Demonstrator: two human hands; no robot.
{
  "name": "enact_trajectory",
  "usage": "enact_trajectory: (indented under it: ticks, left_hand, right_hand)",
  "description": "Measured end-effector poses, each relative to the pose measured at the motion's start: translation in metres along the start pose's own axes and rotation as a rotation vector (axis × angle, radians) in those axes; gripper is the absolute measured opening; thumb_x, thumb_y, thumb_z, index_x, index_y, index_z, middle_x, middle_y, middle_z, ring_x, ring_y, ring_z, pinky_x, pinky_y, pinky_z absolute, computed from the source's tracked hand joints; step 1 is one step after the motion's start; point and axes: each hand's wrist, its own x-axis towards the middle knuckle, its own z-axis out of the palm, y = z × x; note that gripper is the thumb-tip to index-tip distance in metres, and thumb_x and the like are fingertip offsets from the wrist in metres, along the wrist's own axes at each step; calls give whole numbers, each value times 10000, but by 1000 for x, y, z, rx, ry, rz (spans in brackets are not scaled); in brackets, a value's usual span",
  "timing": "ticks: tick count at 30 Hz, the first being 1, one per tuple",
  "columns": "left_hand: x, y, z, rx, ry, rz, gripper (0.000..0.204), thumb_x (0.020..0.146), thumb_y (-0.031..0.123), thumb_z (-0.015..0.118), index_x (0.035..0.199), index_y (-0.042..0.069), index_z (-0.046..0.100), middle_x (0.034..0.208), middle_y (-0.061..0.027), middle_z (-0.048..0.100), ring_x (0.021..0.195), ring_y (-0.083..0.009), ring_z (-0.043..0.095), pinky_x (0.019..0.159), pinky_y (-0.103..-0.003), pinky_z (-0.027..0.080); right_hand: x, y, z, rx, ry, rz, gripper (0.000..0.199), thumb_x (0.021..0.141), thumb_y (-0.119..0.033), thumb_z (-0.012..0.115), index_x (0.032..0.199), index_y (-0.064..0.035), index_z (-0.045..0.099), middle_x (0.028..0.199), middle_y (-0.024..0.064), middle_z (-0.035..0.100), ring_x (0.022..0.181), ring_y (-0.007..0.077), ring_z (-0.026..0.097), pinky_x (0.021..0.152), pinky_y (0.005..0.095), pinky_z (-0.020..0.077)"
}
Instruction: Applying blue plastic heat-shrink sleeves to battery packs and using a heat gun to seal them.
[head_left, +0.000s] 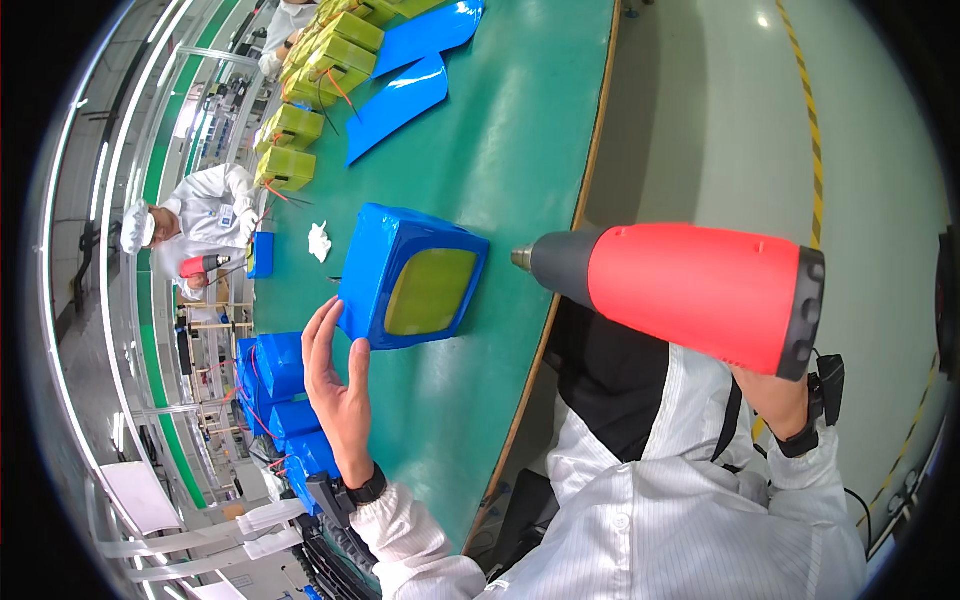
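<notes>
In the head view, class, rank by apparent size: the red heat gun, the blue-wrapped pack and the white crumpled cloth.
1. Red heat gun, though it is nearest the camera, so its lead is unsure.
2. Blue-wrapped pack.
3. White crumpled cloth.

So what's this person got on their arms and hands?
Both hands, left hand and right hand, are bare. White finely striped sleeves reach the wrists. Each wrist carries a black band, with a small black device clipped by the right one.
</notes>
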Motion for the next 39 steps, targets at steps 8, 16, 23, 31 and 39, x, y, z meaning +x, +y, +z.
enact_trajectory:
  ticks: [8,16,23,31,39]
  left_hand:
    - [49,22,21,245,-113,198,409,1025,223,568,1400,59,572,1436,-190,501,1284,-359,540,1090,-415,411]
    - [75,21,29,284,-289,212,466,1093,320,408,1532,170,446,1517,-197,407,1288,-423,519,1042,-439,465]
    - [109,-24,11,78,-394,123,503,1108,319,386,1537,57,409,1442,-218,524,1343,-352,494,1143,-374,334]
    - [138,-49,7,-258,-478,-241,549,1089,427,393,1541,118,442,1501,-117,516,1409,-231,434,1214,-346,207]
    - [144,-61,6,-178,-434,-209,581,1061,461,392,1529,125,466,1483,-116,542,1421,-249,429,1243,-377,125]
  right_hand:
    - [28,-30,-11,36,142,-19,600,771,-89,872,1261,68,565,1204,189,625,1060,331,643,988,427,485]
    - [62,-57,-28,340,325,185,215,908,-71,762,1069,35,668,870,17,660,686,79,554,626,236,451]
    - [64,-59,-25,405,260,206,304,855,-53,809,1105,42,664,1023,81,714,901,197,685,848,326,538]
    - [62,-67,-34,-136,34,-152,410,802,-54,849,1166,5,670,1135,81,706,991,230,685,924,357,518]
    - [64,-71,-32,-505,51,-265,425,815,-134,848,1184,-18,670,1144,101,705,991,281,687,910,376,519]
